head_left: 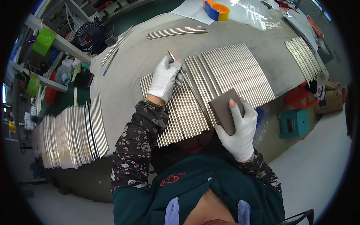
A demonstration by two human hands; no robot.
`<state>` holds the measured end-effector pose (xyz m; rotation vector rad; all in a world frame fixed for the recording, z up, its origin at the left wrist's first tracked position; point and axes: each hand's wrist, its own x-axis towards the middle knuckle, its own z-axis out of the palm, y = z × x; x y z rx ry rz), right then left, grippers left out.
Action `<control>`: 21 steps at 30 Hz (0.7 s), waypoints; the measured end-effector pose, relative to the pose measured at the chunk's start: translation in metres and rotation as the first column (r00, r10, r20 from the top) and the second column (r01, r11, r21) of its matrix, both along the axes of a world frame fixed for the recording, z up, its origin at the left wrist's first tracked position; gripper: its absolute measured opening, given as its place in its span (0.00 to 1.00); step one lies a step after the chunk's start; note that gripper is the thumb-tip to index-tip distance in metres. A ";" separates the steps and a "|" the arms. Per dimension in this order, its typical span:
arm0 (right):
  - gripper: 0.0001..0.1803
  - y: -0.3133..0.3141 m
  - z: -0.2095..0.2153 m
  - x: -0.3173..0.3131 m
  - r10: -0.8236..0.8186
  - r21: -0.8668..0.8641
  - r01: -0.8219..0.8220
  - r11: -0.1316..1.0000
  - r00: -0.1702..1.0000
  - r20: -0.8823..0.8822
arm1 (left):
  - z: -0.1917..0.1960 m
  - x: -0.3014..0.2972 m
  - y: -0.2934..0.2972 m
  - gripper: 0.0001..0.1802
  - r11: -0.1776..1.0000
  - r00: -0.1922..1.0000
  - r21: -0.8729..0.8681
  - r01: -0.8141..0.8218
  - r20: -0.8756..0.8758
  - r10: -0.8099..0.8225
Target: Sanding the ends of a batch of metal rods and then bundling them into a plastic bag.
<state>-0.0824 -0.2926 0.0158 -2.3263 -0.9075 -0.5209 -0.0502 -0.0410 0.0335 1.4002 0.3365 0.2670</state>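
Both my hands wear white gloves with some bare fingertips. My left hand point(165, 78) is closed around the upper part of a thin silvery metal rod point(195, 96), which slants down toward the right hand. In my right hand point(242, 132) is a flat grey-brown rectangular pad point(222, 108), like a sanding sponge, gripped with the thumb on top. Its far edge lies over the rods, near the lower end of the held rod; whether they touch I cannot tell. Under my hands lie a left row of metal rods point(183, 119) and a right row of rods point(240, 73), side by side.
The grey table point(123, 78) carries more rods point(176, 33) at the back, a blue pen point(110, 62) and a tape dispenser point(216, 10). Bundles of rods lie left point(71, 137) and right point(304, 59). A black fan point(89, 36) stands back left, a teal stool point(293, 123) at right.
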 end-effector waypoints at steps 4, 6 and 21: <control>0.38 0.023 0.014 -0.008 0.172 -0.010 -0.173 0.985 0.983 -0.060 | 0.002 -0.002 -0.001 0.10 0.999 1.000 0.034 -0.010 0.012 0.010; 0.36 0.029 0.012 -0.004 0.134 -0.104 -0.135 0.985 0.991 -0.020 | 0.002 -0.002 -0.001 0.10 0.999 1.000 0.029 -0.015 0.014 0.014; 0.29 0.034 0.020 -0.001 0.188 -0.151 -0.196 0.969 0.980 -0.068 | -0.002 -0.004 0.003 0.11 0.999 1.000 0.027 -0.022 -0.003 0.022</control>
